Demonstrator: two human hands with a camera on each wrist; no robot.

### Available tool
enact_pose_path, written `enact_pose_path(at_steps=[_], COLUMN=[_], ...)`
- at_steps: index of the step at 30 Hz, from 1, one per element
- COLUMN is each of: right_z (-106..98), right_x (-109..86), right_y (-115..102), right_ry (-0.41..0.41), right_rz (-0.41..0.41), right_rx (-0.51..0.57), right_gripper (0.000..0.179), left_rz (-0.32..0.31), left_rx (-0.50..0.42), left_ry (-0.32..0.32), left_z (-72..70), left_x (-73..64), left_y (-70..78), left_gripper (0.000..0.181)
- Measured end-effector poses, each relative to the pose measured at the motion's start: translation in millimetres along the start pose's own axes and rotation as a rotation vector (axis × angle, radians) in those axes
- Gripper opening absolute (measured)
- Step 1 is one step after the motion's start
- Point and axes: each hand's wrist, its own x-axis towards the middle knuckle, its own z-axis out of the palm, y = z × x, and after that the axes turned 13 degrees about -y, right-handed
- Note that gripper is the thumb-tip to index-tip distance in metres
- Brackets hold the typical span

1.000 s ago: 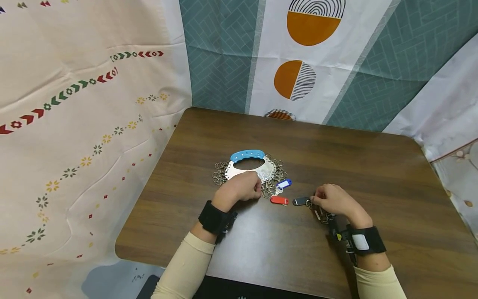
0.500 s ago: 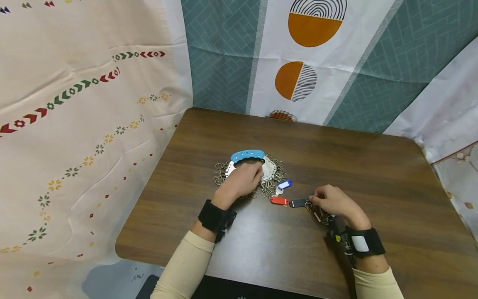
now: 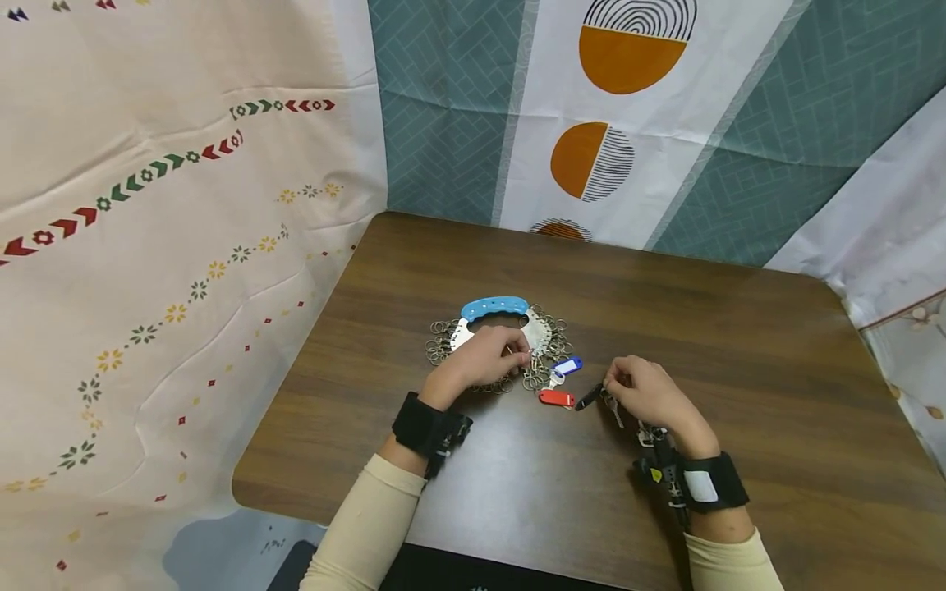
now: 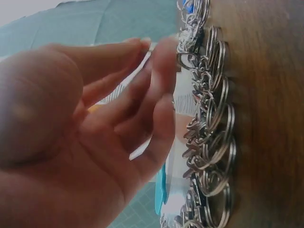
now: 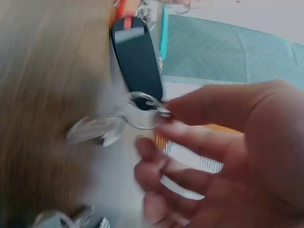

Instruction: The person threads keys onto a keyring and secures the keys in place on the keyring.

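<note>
A white curved plate (image 3: pixel 535 332) with a blue grip (image 3: pixel 493 307) lies on the table, fringed by snap clips and split rings (image 4: pixel 218 156). My left hand (image 3: pixel 488 355) is over its near edge, fingers curled and thumb close to the forefinger, at the clips; whether it pinches one is unclear. My right hand (image 3: pixel 654 394) pinches the split ring (image 5: pixel 145 118) of a black key tag (image 5: pixel 137 57) between thumb and forefinger. A blurred key (image 5: pixel 95 130) dangles from that ring. Right of the plate lie a blue key tag (image 3: pixel 567 366) with a key and a red key tag (image 3: pixel 556 398).
Under my right wrist, more metal keys or clips (image 3: pixel 647 433) show, partly hidden by the wrist camera. The brown wooden table (image 3: pixel 665 304) reaches back to patterned cloth hangings (image 3: pixel 443 123).
My left hand went up over the plate, then back down and right to the clips. My right hand has lifted slightly and moved left, tilting the black key tag so its key hangs free.
</note>
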Motion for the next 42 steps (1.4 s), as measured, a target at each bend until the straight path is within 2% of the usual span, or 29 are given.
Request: enact_pose_path(at_steps=[3, 5, 8, 12, 14, 16, 22, 24, 27, 31, 36, 39, 42], right_z=[1, 1, 0, 2, 5, 11, 33, 39, 44, 49, 53, 56, 57], right_x=[2.7, 5.6, 9.8, 17.4, 23.8, 31.8, 52.0, 55.4, 58.6, 61.1, 63.4, 64.6, 64.9], right_y=[-3, -6, -12, -25, -30, -35, -43, -43, -41, -42, -40, -39, -38], right_ry=[0.137, 0.179, 0.186, 0.182, 0.189, 0.197, 0.193, 0.176, 0.158, 0.145, 0.137, 0.141, 0.144], right_rz=[-0.089, -0.15, -0.251, -0.388, -0.432, -0.439, -0.316, -0.282, -0.26, -0.256, -0.257, -0.246, -0.243], right_rx=[0.039, 0.129, 0.37, 0.754, 0.88, 0.958, 0.959, 0.945, 0.91, 0.866, 0.857, 0.837, 0.827], right_gripper=[0.008, 0.008, 0.012, 0.019, 0.022, 0.022, 0.023, 0.025, 0.024, 0.023, 0.024, 0.021, 0.018], left_rz=[-0.021, -0.036, -0.071, -0.112, -0.114, -0.114, -0.157, -0.168, -0.169, -0.139, -0.039, 0.011, 0.044], left_rx=[0.034, 0.032, -0.014, -0.123, -0.169, -0.182, -0.048, -0.044, -0.084, -0.201, -0.315, -0.356, -0.369], left_ry=[0.048, 0.077, 0.109, 0.164, 0.196, 0.227, 0.28, 0.291, 0.287, 0.244, 0.152, 0.078, 0.036], left_z=[-1.6, -1.1, 1.1, 6.0, 8.9, 11.1, 9.0, 6.5, 4.4, 4.5, 5.0, 4.6, 4.2], left_x=[0.5, 1.7, 4.0, 5.4, 6.2, 6.2, 3.9, 3.8, 5.6, 6.4, 7.0, 7.0, 6.6], left_y=[0.9, 0.6, -0.6, -3.7, -5.6, -7.2, -7.8, -7.5, -8.4, -9.6, -8.6, -8.3, -8.0], left_gripper=[0.01, 0.01, 0.011, 0.012, 0.014, 0.017, 0.014, 0.019, 0.023, 0.025, 0.022, 0.02, 0.019])
